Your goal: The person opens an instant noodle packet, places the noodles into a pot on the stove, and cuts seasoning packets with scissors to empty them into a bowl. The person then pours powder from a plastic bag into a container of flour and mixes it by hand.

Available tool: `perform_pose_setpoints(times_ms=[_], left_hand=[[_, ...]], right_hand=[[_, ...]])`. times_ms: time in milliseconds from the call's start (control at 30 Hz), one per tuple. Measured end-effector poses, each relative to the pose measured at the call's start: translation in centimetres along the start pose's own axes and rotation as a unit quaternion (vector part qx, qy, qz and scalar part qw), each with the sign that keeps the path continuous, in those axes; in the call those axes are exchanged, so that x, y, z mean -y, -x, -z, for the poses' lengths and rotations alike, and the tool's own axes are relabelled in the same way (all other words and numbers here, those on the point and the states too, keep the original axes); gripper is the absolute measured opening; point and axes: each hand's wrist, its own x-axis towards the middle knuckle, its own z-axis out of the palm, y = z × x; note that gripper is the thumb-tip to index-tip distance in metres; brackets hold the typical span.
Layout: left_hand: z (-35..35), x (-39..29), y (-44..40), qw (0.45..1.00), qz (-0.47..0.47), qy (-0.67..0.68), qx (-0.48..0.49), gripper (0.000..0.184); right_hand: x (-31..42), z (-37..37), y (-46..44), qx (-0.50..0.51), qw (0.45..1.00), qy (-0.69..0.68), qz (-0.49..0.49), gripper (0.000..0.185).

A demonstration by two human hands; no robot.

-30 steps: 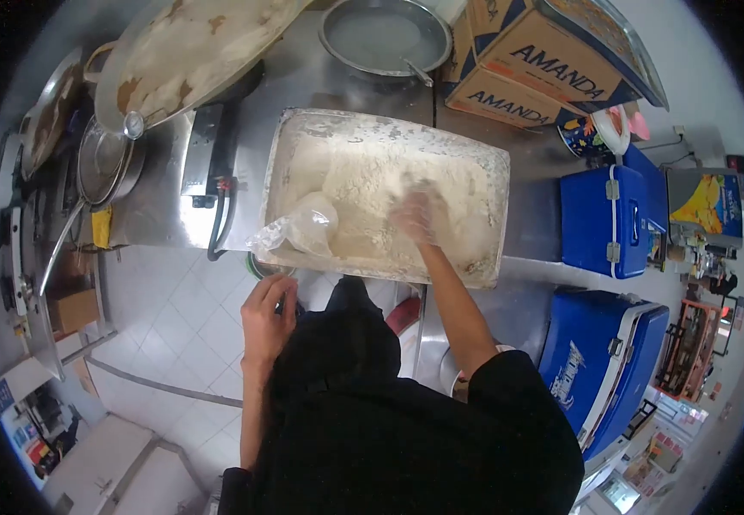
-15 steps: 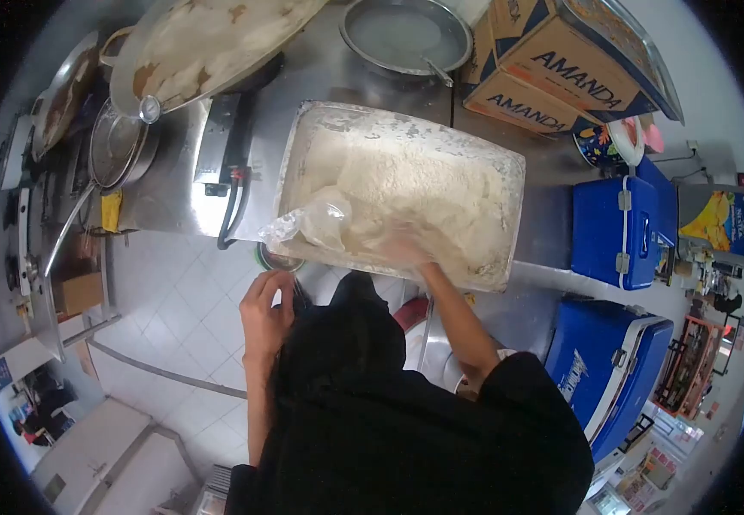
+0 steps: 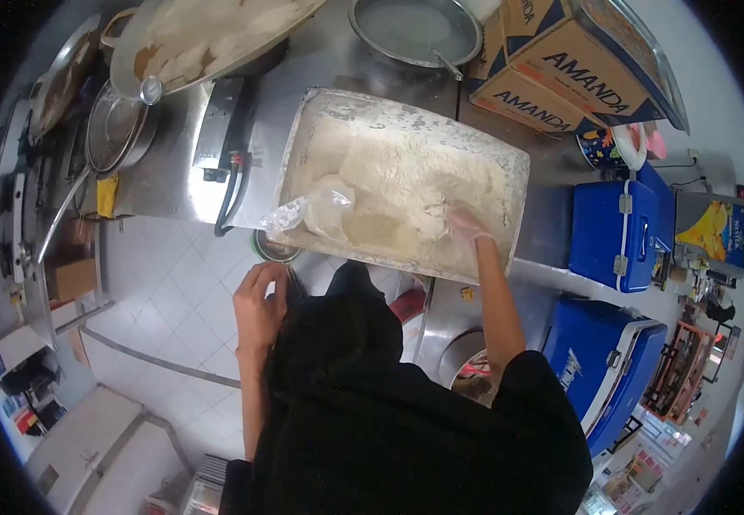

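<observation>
My right hand (image 3: 468, 226) is in the right half of a large rectangular tray (image 3: 284, 193) of pale, flour-like powder (image 3: 389, 167). Its fingers point left into a lumpy mound, which hides the fingertips, so any grip there cannot be made out. At the tray's near left corner a clear plastic bag (image 3: 324, 213) lies partly over the rim, its contents hard to tell. My left hand (image 3: 260, 309) hangs in front of the tray beside my body. Its fingers are loosely bent, thumb apart, and nothing shows in them.
A metal basin of cloudy liquid (image 3: 415, 33) with a handle sticking out stands behind the tray. Cardboard boxes (image 3: 573, 73) are stacked at back right, blue coolers (image 3: 612, 232) at right. A wide powder-dusted pan (image 3: 217, 39) and a strainer (image 3: 114, 137) sit at left.
My right hand has moved right through the powder and slowed, leaving a hollow where it was. My left hand has shifted slightly left.
</observation>
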Motion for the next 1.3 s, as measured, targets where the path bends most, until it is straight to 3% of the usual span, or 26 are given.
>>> perform_pose_setpoints(times_ms=[33,100,133,200,233,300,433,500,533,600,633,700,733,800,833,900,933,1000,1033,1100,1233,1300], left_hand=[[0.1,0.0,-0.1,1.0,0.011,0.005,-0.004,0.01],[0.3,0.0,-0.5,1.0,0.013,0.009,-0.003,0.01],[0.4,0.0,-0.6,1.0,0.017,0.011,-0.002,0.009],[0.4,0.1,-0.8,1.0,0.013,0.004,-0.002,0.009],[0.4,0.1,-0.8,1.0,0.01,-0.001,-0.001,0.009],[0.2,0.2,-0.5,1.0,0.009,-0.004,0.005,0.009],[0.0,0.3,-0.6,1.0,0.0,-0.009,0.012,0.01],[0.0,0.6,-0.6,1.0,-0.006,-0.01,0.011,0.01],[0.0,0.6,-0.6,1.0,-0.012,-0.01,0.01,0.011],[-0.1,0.6,-0.5,1.0,-0.014,-0.011,0.007,0.011],[-0.1,0.7,-0.5,1.0,-0.015,-0.013,0.002,0.011],[0.1,1.0,-0.4,1.0,-0.02,-0.022,-0.002,0.01],[0.2,1.1,-0.3,0.999,-0.023,-0.03,-0.005,0.01],[0.5,1.0,-0.1,1.0,-0.013,-0.026,-0.01,0.01],[0.6,1.0,0.1,1.0,-0.002,-0.022,-0.013,0.01],[0.8,0.9,0.4,1.0,0.016,-0.017,-0.016,0.011],[0.7,0.9,0.3,0.999,0.03,-0.012,-0.019,0.011],[0.6,1.1,0.3,0.999,0.032,-0.015,-0.013,0.011],[0.5,1.2,0.3,0.999,0.034,-0.02,-0.009,0.011],[0.4,1.0,0.2,0.999,0.024,-0.022,-0.008,0.011],[0.4,0.8,0.1,0.999,0.006,-0.027,-0.016,0.013],[0.4,0.7,0.2,1.0,0.013,-0.023,-0.008,0.013]], right_hand=[[0.8,0.2,1.2,-0.001,1.0,0.001,0.0,0.04],[2.6,-0.4,4.2,-0.226,0.958,0.169,0.051,0.046],[5.4,-0.4,6.8,-0.227,0.958,0.168,0.051,0.046],[10.8,-0.2,11.4,-0.133,0.991,0.002,0.025,0.046],[8.2,0.1,9.5,-0.131,0.991,0.003,0.023,0.046],[1.2,1.1,4.7,-0.14,0.957,0.044,0.251,0.047],[6.2,-0.3,7.9,-0.188,0.941,0.145,0.243,0.038],[10.0,-1.3,9.6,-0.299,0.905,0.298,0.048,0.032],[9.1,-1.6,8.9,-0.3,0.905,0.298,0.048,0.032],[5.6,-3.1,6.1,-0.358,0.831,0.413,0.101,0.026],[4.0,-3.7,5.0,-0.359,0.831,0.412,0.102,0.026],[2.0,-4.0,3.7,-0.278,0.782,0.542,0.131,0.025],[1.7,-3.4,3.3,-0.278,0.781,0.542,0.134,0.025],[2.0,-1.8,3.9,-0.253,0.908,0.265,0.202,0.025],[2.3,-1.0,4.4,-0.251,0.908,0.268,0.202,0.025],[3.4,0.3,6.4,-0.325,0.915,0.097,0.219,0.027],[2.5,0.6,6.1,-0.326,0.915,0.097,0.218,0.027],[0.5,0.6,5.2,-0.24,0.892,0.24,0.3,0.027],[-0.3,-0.1,4.7,-0.24,0.891,0.241,0.299,0.027],[-0.6,-2.6,4.0,-0.209,0.853,0.42,0.228,0.02],[-0.4,-2.8,3.4,-0.257,0.858,0.365,0.254,0.02],[1.6,-3.7,4.9,-0.284,0.883,0.345,0.147,0.02]])
